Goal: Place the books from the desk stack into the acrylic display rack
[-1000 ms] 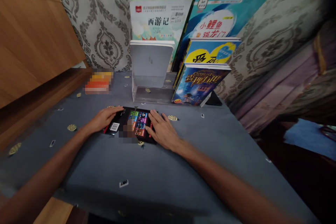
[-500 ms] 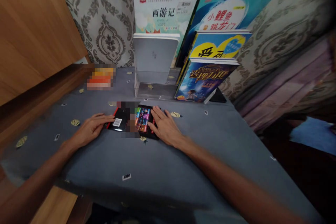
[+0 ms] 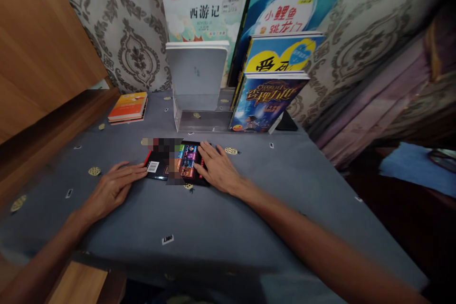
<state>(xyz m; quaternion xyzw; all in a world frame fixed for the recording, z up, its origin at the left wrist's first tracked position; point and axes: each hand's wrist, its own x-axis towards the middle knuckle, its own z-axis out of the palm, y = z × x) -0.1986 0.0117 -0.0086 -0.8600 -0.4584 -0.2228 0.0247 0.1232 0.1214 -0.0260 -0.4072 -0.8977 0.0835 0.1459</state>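
In the head view, the left hand had shifted down the left edge of the black book, apparently leaving most of the steadying to the right hand. The book lay flat on the cloth-covered table before the clear stand; both hands rested palm down, fingers extended, neither visibly gripping.

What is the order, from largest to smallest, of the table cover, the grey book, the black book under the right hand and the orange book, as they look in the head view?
1. Table cover
2. Grey book
3. Black book, partly covered by the right hand
4. Orange book
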